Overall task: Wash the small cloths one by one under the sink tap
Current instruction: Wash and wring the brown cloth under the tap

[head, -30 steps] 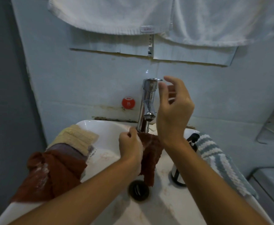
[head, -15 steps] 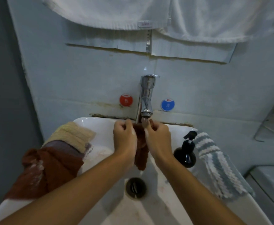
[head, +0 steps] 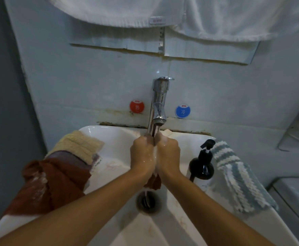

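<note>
Under the chrome tap [head: 158, 105] of a white sink [head: 189, 217], two bare hands are pressed side by side in the running water. Between them they squeeze a small rust-red cloth [head: 153, 181]. The left hand [head: 141, 155] is curled into a fist around the left side of the cloth, and the right hand [head: 168, 154] is curled around its right side, knuckles toward the wall. Most of the cloth is hidden inside the two fists; only its lower end hangs out below the wrists, just above the round drain [head: 147, 201]. Water trickles from that end toward the drain.

On the sink's left rim lies a pile of other cloths: a cream one [head: 79, 145] at the back, a greyish-purple one [head: 70, 157] under it, and a larger rust-red one [head: 51, 187] in front, with pale suds on it. On the right rim stands a dark pump bottle [head: 202, 166], and just beside it lies a cloth with blue and white stripes [head: 239, 178]. A red round sticker [head: 136, 107] and a blue one [head: 182, 111] sit on the wall either side of the tap. White towels [head: 216, 16] hang above.
</note>
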`<action>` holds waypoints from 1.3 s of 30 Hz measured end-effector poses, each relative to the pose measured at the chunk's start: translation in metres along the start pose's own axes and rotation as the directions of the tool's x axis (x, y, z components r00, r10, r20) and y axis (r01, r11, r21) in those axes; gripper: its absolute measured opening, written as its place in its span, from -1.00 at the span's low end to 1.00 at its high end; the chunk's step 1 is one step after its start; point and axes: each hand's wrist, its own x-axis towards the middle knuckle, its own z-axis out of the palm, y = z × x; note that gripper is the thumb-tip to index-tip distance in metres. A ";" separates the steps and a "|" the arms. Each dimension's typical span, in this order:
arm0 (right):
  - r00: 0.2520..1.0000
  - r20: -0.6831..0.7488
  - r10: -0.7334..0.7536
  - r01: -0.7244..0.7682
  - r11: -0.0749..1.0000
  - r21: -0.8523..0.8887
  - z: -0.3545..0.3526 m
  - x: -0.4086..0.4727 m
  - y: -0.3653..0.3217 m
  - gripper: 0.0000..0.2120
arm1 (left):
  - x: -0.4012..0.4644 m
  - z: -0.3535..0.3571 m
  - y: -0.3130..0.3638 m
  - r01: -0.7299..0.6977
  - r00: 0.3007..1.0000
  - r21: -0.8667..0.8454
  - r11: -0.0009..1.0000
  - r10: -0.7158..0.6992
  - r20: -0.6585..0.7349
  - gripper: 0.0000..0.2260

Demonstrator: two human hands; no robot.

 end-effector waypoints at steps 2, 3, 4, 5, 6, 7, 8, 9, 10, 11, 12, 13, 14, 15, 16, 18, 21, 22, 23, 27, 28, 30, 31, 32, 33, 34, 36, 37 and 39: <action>0.999 -0.008 0.031 -0.031 0.999 -0.018 0.003 0.004 0.005 -0.72 | -0.001 0.001 0.002 -0.008 1.000 0.032 0.999 0.009 -0.026 -0.77; 0.998 -0.002 0.062 -0.062 0.996 -0.058 0.006 0.006 0.009 -0.73 | -0.003 0.001 0.003 -0.029 0.999 0.031 0.999 0.030 -0.037 -0.77; 0.995 -0.003 0.098 -0.098 0.992 -0.078 0.009 0.006 0.013 -0.73 | -0.005 0.000 0.004 -0.075 0.996 0.011 0.997 0.076 -0.048 -0.77; 0.987 0.008 0.161 -0.161 0.986 -0.039 0.011 0.006 0.016 -0.72 | -0.007 -0.001 0.006 -0.140 0.988 -0.017 0.990 0.139 -0.061 -0.77; 0.972 0.042 0.231 -0.232 0.972 0.032 0.010 0.006 0.017 -0.71 | -0.008 -0.004 0.008 -0.208 0.975 -0.033 0.978 0.205 -0.082 -0.78; 0.956 0.083 0.282 -0.290 0.951 0.105 0.008 0.005 0.015 -0.69 | -0.009 -0.006 0.010 -0.263 0.960 -0.026 0.964 0.259 -0.109 -0.78; 0.943 0.124 0.309 -0.327 0.927 0.182 0.004 0.003 0.011 -0.68 | -0.009 -0.008 0.011 -0.290 0.948 -0.007 0.957 0.287 -0.139 -0.80; 0.937 0.162 0.310 -0.343 0.904 0.254 -0.001 0.001 0.005 -0.67 | -0.008 -0.008 0.013 -0.289 0.944 0.010 0.957 0.287 -0.161 -0.85; 0.941 0.184 0.284 -0.329 0.894 0.305 -0.005 -0.001 -0.001 -0.67 | -0.006 -0.008 0.014 -0.255 0.952 0.011 0.967 0.253 -0.172 -0.89; 0.951 0.177 0.253 -0.300 0.890 0.343 -0.006 -0.002 -0.006 -0.68 | -0.003 -0.007 0.013 -0.189 0.969 -0.001 0.982 0.186 -0.165 -0.90; 0.966 0.149 0.213 -0.253 0.902 0.350 -0.006 -0.003 -0.010 -0.69 | -0.001 -0.006 0.011 -0.110 0.985 -0.009 0.994 0.108 -0.136 -0.87; 0.977 0.106 0.183 -0.208 0.920 0.333 -0.003 -0.005 -0.012 -0.71 | 0.002 -0.005 0.008 -0.050 0.994 0.006 0.999 0.050 -0.094 -0.81; 0.986 0.063 0.155 -0.167 0.940 0.299 -0.001 -0.006 -0.013 -0.72 | 0.004 -0.004 0.004 -0.022 0.999 0.034 0.999 0.024 -0.046 -0.77; 0.990 0.029 0.136 -0.139 0.954 0.265 0.002 -0.007 -0.013 -0.72 | 0.005 -0.004 0.001 -0.015 1.000 0.053 0.998 0.016 -0.022 -0.74; 0.992 0.010 0.122 -0.121 0.964 0.235 0.004 -0.006 -0.010 -0.72 | 0.004 -0.005 0.000 -0.011 1.000 0.056 0.998 0.011 -0.014 -0.73; 0.995 0.000 0.104 -0.102 0.978 0.184 0.003 -0.004 -0.004 -0.72 | 0.000 -0.006 0.000 -0.008 1.000 0.042 0.999 0.009 -0.012 -0.72; 0.998 -0.008 0.069 -0.069 0.998 0.010 0.004 0.002 0.002 -0.67 | -0.003 -0.004 0.003 -0.037 0.999 0.062 0.997 0.038 -0.023 -0.73; 0.997 -0.014 0.075 -0.076 0.997 -0.020 0.004 0.003 0.003 -0.66 | -0.003 -0.003 0.004 -0.050 0.998 0.056 0.997 0.052 -0.042 -0.73; 0.996 -0.017 0.092 -0.092 0.996 -0.021 0.005 0.004 0.004 -0.68 | -0.004 -0.003 0.005 -0.062 0.996 0.037 0.997 0.065 -0.066 -0.72; 0.962 0.033 0.271 -0.272 0.947 0.169 0.008 -0.001 0.005 -0.64 | -0.009 -0.004 0.008 -0.217 0.964 -0.091 0.972 0.199 -0.179 -0.72; 0.948 0.068 0.311 -0.318 0.921 0.225 0.008 -0.003 0.003 -0.59 | -0.009 -0.005 0.008 -0.248 0.955 -0.114 0.962 0.222 -0.197 -0.74; 0.938 0.148 0.314 -0.346 0.884 0.314 0.006 -0.007 -0.003 -0.50 | -0.007 -0.004 0.007 -0.259 0.955 -0.115 0.959 0.236 -0.181 -0.80; 0.944 0.168 0.283 -0.325 0.880 0.345 0.004 -0.008 -0.005 -0.49 | -0.006 -0.004 0.007 -0.254 0.958 -0.081 0.964 0.239 -0.157 -0.84; 0.955 0.167 0.245 -0.291 0.884 0.366 0.003 -0.008 -0.007 -0.52 | -0.004 -0.003 0.004 -0.253 0.960 -0.040 0.967 0.246 -0.133 -0.86; 0.967 0.150 0.206 -0.248 0.893 0.375 0.002 -0.008 -0.007 -0.56 | -0.003 -0.003 0.001 -0.257 0.960 -0.014 0.966 0.254 -0.115 -0.86; 0.977 0.126 0.174 -0.208 0.911 0.356 0.003 -0.007 -0.004 -0.60 | -0.002 -0.003 -0.002 -0.261 0.960 -0.012 0.965 0.259 -0.104 -0.84; 0.992 0.070 0.110 -0.124 0.960 0.249 0.007 -0.001 0.003 -0.64 | -0.003 -0.004 -0.007 -0.257 0.963 -0.014 0.966 0.254 -0.093 -0.82; 0.996 0.045 0.073 -0.081 0.979 0.189 0.009 0.001 0.007 -0.65 | -0.003 -0.004 -0.007 -0.245 0.965 -0.001 0.969 0.244 -0.093 -0.81; 1.000 0.002 0.019 -0.019 0.994 0.110 0.012 0.006 0.012 -0.65 | -0.002 -0.003 -0.004 -0.191 0.976 0.024 0.981 0.192 -0.098 -0.77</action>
